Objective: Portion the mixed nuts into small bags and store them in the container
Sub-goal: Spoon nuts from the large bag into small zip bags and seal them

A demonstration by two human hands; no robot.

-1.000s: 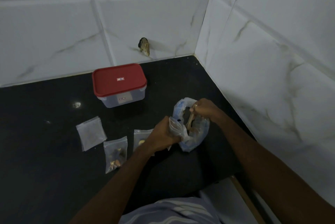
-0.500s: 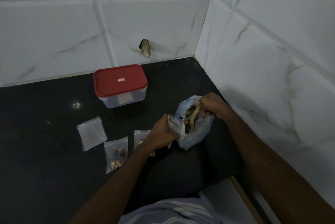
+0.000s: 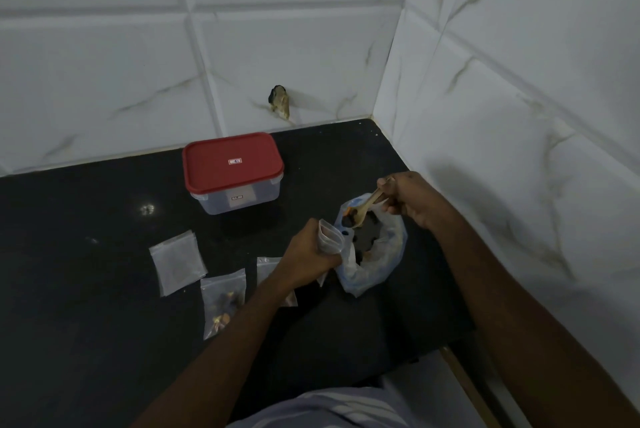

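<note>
Tan spoon (image 3: 364,210) my right hand (image 3: 412,200) is pinching is carrying nuts (image 3: 347,220); left hand (image 3: 306,252) is gripping a narrow bag (image 3: 330,237), risking spills.

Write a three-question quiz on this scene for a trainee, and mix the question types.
1. True or false: the container has its red lid off.
2. The right hand grips: A) a knife, B) a wooden spoon, C) a marker.
3. Which hand holds the small bag next to the large nut bag?

Key: 1 false, the lid is on. 2 B. 3 the left hand.
</note>
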